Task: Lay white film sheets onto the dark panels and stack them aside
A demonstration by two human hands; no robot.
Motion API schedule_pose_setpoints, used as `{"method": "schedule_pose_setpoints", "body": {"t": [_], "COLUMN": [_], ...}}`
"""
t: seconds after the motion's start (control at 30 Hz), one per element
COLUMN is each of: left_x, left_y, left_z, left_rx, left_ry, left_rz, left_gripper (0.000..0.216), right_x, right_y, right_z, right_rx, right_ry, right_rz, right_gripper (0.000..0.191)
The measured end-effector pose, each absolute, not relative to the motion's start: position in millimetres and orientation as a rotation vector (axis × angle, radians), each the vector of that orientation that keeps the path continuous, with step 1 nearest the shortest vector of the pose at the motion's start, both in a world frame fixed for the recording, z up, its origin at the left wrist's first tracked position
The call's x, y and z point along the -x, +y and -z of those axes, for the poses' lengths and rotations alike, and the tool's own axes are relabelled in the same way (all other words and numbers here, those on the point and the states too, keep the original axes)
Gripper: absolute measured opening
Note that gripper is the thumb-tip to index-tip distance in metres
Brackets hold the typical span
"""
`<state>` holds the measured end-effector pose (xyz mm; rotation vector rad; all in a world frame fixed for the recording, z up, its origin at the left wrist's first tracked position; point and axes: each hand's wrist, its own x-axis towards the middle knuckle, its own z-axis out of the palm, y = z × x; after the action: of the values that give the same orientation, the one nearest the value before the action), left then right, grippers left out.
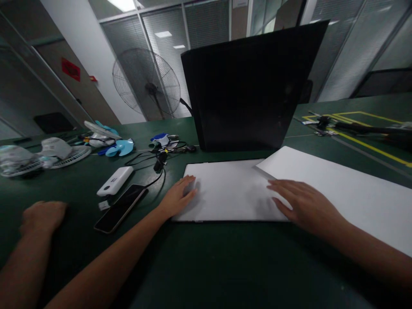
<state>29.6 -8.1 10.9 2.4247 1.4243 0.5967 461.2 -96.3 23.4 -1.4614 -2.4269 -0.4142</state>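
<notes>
A flat silver-white closed laptop lies on the dark green table in front of me. My left hand rests on its left edge, fingers stretched out and lying loosely flat, holding nothing. My right hand lies palm down on its right part, fingers spread, also holding nothing. A large white sheet lies to the right and overlaps the laptop's far right corner. Right behind the laptop stands a big black panel.
Left of the laptop lie a black phone, a white power bank and black cables. Another person's forearm and closed hand rest at the far left. Small fan parts and blue blades sit behind. Yellow tape lines mark the right.
</notes>
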Motion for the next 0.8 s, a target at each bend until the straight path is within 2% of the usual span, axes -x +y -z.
{"method": "schedule_pose_setpoints", "body": {"t": [0.07, 0.1, 0.23, 0.33, 0.4, 0.53, 0.6, 0.8], "left_x": [-29.8, -29.9, -30.8, -32.9, -34.3, -35.2, -34.7, -34.0], "left_y": [-7.5, -7.3, -8.3, -10.1, -11.2, -13.3, -14.5, -17.6], "left_z": [-9.8, -9.3, -9.3, -10.7, -11.4, -12.7, -14.3, -21.3], "left_rx": [-2.473, -2.492, -2.504, -2.511, -2.524, -2.514, -2.502, -2.533], "left_ry": [1.418, 1.415, 1.424, 1.441, 1.448, 1.44, 1.411, 1.322], "left_rz": [-0.57, -0.562, -0.536, -0.526, -0.522, -0.539, -0.564, -0.442], "left_gripper": [0.059, 0.058, 0.054, 0.053, 0.052, 0.054, 0.059, 0.081], "right_x": [-475.8, -485.0, -513.3, -506.6, -488.5, -442.9, -426.3, -411.1], "right_y": [-85.4, -80.8, -79.5, -94.5, -107.1, -126.5, -130.6, -129.9], "right_z": [-18.8, -17.3, -21.7, -33.4, -39.8, -40.4, -36.5, -31.4], "right_rx": [1.676, 1.794, 2.137, 2.166, 1.968, 1.157, 0.917, 0.879], "right_ry": [-2.316, -2.312, -2.415, -2.427, -2.518, -2.721, -2.722, -2.745], "right_rz": [0.516, 0.526, 0.457, 0.428, 0.379, 0.228, 0.134, -0.159], "right_gripper": [0.058, 0.058, 0.04, 0.027, 0.025, 0.034, 0.037, 0.045]}}
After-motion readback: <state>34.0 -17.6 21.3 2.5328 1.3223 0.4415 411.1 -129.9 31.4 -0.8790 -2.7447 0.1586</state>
